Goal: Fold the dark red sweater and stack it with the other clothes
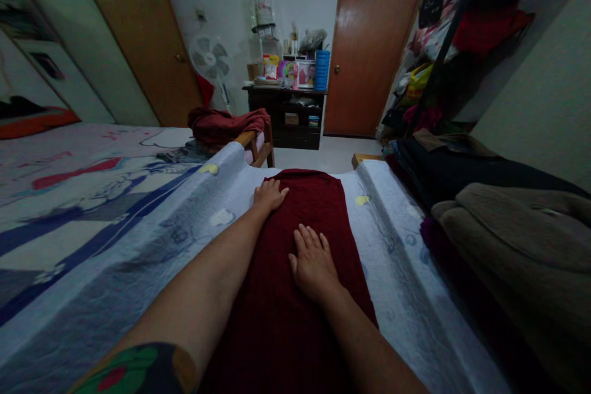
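A dark red cloth (318, 209), perhaps a folded garment, lies lengthwise in front of me on a light blue patterned sheet (388, 246). My left hand (271, 194) rests on its far left edge, fingers stretched out. Nearer to me, my right hand (314, 261) lies flat on the middle of the cloth with the fingers slightly spread. Neither hand grips anything. The near end of the cloth runs out of view at the bottom, partly behind my forearms.
Folded dark clothes and a brown fleece (517, 228) are piled on the right. Another reddish cloth (226, 125) hangs over a wooden bed end at the left. Beyond stand a fan (210, 58), a dark cabinet (286, 114) and a wooden door (360, 43).
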Tool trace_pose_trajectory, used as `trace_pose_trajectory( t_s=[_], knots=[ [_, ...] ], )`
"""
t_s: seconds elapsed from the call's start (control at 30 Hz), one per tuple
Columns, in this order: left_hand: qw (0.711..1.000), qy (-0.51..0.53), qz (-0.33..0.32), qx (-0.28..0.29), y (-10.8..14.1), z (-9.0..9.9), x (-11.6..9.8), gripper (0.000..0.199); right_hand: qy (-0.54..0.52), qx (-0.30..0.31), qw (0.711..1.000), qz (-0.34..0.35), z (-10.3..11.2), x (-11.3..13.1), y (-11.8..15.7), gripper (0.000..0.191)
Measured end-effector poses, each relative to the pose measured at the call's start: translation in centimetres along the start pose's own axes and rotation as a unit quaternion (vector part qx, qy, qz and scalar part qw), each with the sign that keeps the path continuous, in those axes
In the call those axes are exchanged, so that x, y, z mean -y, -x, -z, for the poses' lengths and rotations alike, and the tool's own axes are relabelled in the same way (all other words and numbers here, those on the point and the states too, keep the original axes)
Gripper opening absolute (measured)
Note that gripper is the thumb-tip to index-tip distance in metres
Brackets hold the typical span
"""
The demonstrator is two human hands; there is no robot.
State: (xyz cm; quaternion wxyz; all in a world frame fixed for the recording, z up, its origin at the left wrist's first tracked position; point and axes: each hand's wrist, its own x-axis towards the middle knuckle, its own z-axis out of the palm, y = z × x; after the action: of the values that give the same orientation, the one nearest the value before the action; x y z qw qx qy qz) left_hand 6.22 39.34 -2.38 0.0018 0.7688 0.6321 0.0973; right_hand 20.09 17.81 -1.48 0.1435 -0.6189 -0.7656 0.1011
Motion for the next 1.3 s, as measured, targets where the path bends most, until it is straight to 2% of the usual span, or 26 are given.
trace_pose_trajectory(
  t_s=[0.2,0.3,0.37,0.43,0.53,0.67,0.8,0.9,0.97,1.07,1.13,1.2,1.3],
  knots=[
    [0.997,0.004,-0.011,-0.071,1.1,0.6,-0.5,0.047,0.0,-0.004,1.0,0.0,-0.2,-0.1,0.0,0.058],
    [0.991,0.013,-0.068,-0.112,1.8,1.5,-1.7,0.038,-0.005,-0.007,1.0,0.0,-0.3,-0.1,-0.1,0.058],
    [0.986,0.037,-0.143,-0.076,2.2,1.8,-2.7,0.034,-0.008,-0.007,1.0,-0.002,-0.3,-0.1,-0.1,0.058],
    [0.973,0.064,-0.222,0.0,2.4,1.8,-3.6,0.035,-0.011,-0.007,1.0,-0.003,-0.2,0.0,-0.1,0.058],
    [0.956,0.078,-0.271,0.079,2.4,1.2,-4.4,0.042,-0.015,-0.007,1.0,-0.003,0.0,0.0,-0.1,0.058],
    [0.966,0.047,-0.235,0.097,2.0,0.3,-4.8,0.054,-0.015,0.001,1.0,-0.006,0.1,0.1,-0.1,0.059],
    [0.971,0.024,-0.217,0.096,1.4,-0.1,-4.9,0.052,-0.013,-0.004,1.0,-0.005,0.1,0.1,0.0,0.059],
    [0.971,0.045,-0.22,0.081,1.3,-0.1,-4.7,0.05,-0.012,0.003,1.0,-0.008,0.2,0.1,0.0,0.059],
    [0.978,0.057,-0.198,0.031,1.5,0.1,-4.3,0.047,-0.013,0.004,1.0,-0.009,0.2,0.2,0.0,0.058],
    [0.986,0.039,-0.142,-0.078,2.4,1.0,-3.4,0.041,-0.014,0.001,1.0,-0.008,0.3,0.2,0.1,0.058],
    [0.988,0.012,-0.106,-0.113,3.0,1.6,-2.6,0.037,-0.013,0.004,1.0,-0.01,0.3,0.3,0.1,0.059],
    [0.993,-0.009,-0.081,-0.089,3.5,1.8,-1.7,0.036,-0.01,0.006,1.0,-0.011,0.3,0.3,0.0,0.059],
    [0.996,-0.016,-0.082,0.001,3.6,1.2,-0.4,0.047,-0.007,0.004,1.0,-0.011,0.1,0.2,0.0,0.058]
  ],
)
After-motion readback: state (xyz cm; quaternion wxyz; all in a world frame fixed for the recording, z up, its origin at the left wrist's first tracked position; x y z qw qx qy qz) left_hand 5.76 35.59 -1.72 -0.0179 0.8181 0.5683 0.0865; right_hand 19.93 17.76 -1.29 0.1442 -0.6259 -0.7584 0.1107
